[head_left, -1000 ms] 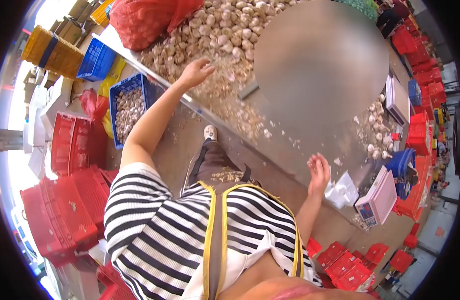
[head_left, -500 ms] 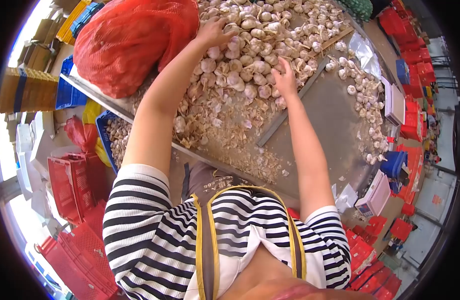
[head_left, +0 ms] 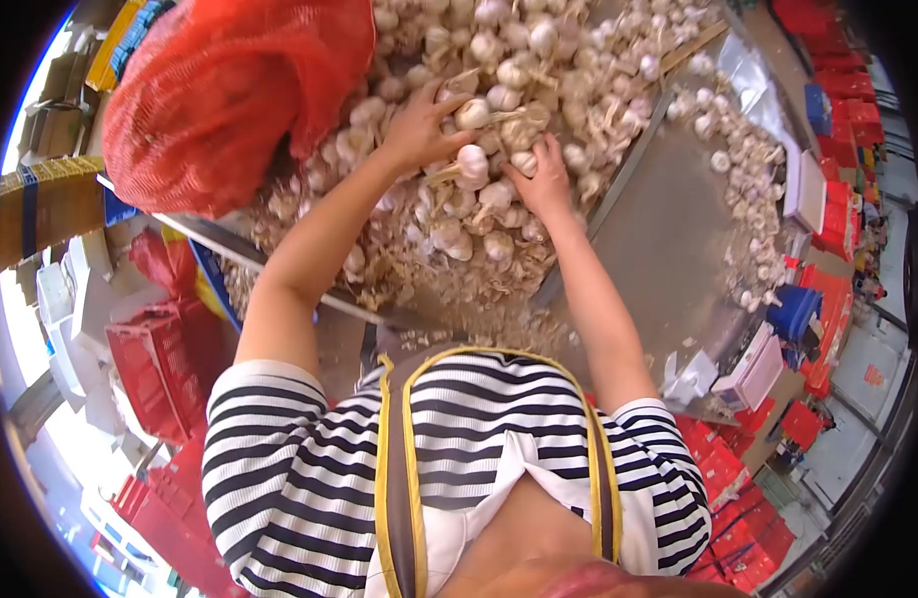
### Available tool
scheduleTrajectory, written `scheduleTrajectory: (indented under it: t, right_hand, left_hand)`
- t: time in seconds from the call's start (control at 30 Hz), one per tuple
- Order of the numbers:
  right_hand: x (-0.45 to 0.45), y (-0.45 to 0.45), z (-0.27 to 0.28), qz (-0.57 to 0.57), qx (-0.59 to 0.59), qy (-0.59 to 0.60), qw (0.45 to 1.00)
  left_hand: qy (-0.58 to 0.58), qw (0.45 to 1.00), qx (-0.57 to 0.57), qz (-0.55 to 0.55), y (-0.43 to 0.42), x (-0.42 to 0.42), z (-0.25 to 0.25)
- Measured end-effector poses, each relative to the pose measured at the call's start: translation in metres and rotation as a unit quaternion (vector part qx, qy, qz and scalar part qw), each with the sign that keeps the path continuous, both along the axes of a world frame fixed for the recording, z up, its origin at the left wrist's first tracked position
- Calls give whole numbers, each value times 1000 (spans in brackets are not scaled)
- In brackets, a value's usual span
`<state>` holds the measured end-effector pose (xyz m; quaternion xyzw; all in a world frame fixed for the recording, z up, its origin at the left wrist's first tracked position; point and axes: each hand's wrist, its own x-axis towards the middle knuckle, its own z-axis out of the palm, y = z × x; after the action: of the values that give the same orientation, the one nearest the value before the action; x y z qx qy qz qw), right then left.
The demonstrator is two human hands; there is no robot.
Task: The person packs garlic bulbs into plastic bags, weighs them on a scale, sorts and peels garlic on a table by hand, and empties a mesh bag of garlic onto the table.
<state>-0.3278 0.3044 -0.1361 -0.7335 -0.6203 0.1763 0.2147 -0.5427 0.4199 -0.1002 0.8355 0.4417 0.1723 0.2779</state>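
Note:
A heap of garlic bulbs (head_left: 449, 237) with dry stalks and papery skins covers the grey worktop (head_left: 650, 224). My left hand (head_left: 424, 130) reaches into the heap with its fingers apart, touching a bulb (head_left: 471, 114) near the fingertips. Just below its thumb sits a whiter bulb (head_left: 473, 165). Facing it from the right, my right hand (head_left: 545, 183) has thumb and fingers around another garlic bulb (head_left: 524, 163). Several bulbs lie between and below the two hands. Some fingertips are hidden among the garlic.
A full red mesh sack (head_left: 220, 110) stands at the left edge. A flat strip (head_left: 618, 184) divides the heap from the right side, where more bulbs (head_left: 753, 214) lie along the edge. Loose skins (head_left: 479, 314) cover the near side. Red crates (head_left: 160, 364) stand on the floor.
Both hands have come nearer to me and closer together. Bulbs have been drawn toward my body over the loose skins. The view has shifted slightly.

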Motion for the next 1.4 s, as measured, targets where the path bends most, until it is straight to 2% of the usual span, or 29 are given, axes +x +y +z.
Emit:
scheduleTrajectory:
  t: [0.1,0.17,0.27,0.3,0.33,0.37,0.4,0.43,0.5,0.57,0.6,0.63,0.67,0.7,0.83,0.9,0.93,1.0,1.03,1.07,1.1,1.13,1.17,1.23,1.27,1.3,1.33,1.37,1.4]
  right_hand:
    - [-13,-42,16,-38,-18,66,997]
    - [-3,-54,5,-60,-24,67,996]
    - [15,-66,32,-101,1,140,985]
    - [25,-71,33,-86,85,123,985]
    - [33,-77,38,-134,42,280,950]
    - [38,-83,45,-178,-3,429,886]
    - [42,-89,53,-176,-6,429,886]
    - [45,-93,60,-140,-48,436,887]
    - [44,-94,64,-98,-95,444,885]
    - [37,-95,63,-34,-285,401,870]
    - [32,-97,47,29,-278,364,888]
    - [20,-97,56,37,-281,363,888]
    - [5,-98,68,116,-281,200,931]
    - [-9,-99,75,191,-268,33,944]
    - [-40,-97,78,226,-328,-144,906]
    - [-39,-98,74,239,-316,-149,906]
    - [-33,-98,68,245,-286,-96,921]
    - [-19,-98,68,259,-232,11,938]
    - [-12,-100,68,261,-229,10,938]
    - [-6,-103,66,220,-276,241,904]
    - [1,-107,65,168,-309,458,816]
    - [6,-114,65,130,-345,567,736]
    - [7,-123,66,130,-345,567,737]
    - [2,-142,76,138,-384,766,497]
    - [-2,-150,78,146,-378,798,447]
    - [0,-163,63,147,-377,798,447]
    - [1,-180,37,52,-340,847,406]
    - [2,-191,25,-44,-297,884,359]
    - [-5,-193,30,-92,-228,880,407]
  left_hand:
    - [-45,997,59,-19,-30,-8,-13]
    - [-97,995,10,25,-40,-14,-26]
    - [-175,979,-75,68,-46,-28,-12]
    - [-194,974,-75,91,-52,-30,7]
    - [-253,949,-141,128,-61,-32,27]
    - [-309,914,-206,163,-69,-34,40]
    - [-293,912,-242,156,-73,-45,49]
    - [-468,797,-357,139,-81,-42,54]
    - [-562,706,-427,54,-103,-40,76]
    - [-564,670,-475,89,-114,-58,55]
    - [-568,644,-503,93,-122,-64,38]
    - [-493,709,-483,144,-131,-64,40]
    - [-438,738,-473,200,-141,-60,40]
    - [-378,762,-461,255,-153,-55,37]
    - [-349,766,-428,330,-191,-51,16]
    - [-312,789,-403,343,-203,-52,9]
    - [-276,811,-377,352,-205,-53,8]
    - [-288,816,-353,356,-215,-47,17]
    - [-297,820,-330,361,-218,-44,22]
    - [-283,840,-314,342,-219,-45,20]
    - [-321,851,-240,339,-221,-37,18]
    - [-330,858,-228,319,-221,-27,35]
    - [-340,865,-217,299,-223,-17,54]
    - [-279,920,-207,184,-228,0,59]
    - [-237,956,-148,86,-229,9,63]
    - [-192,978,-86,-13,-231,18,66]
    - [-192,978,-86,-12,-235,27,67]
    - [-203,976,-48,-69,-240,37,66]
    - [-213,969,-10,-127,-242,44,66]
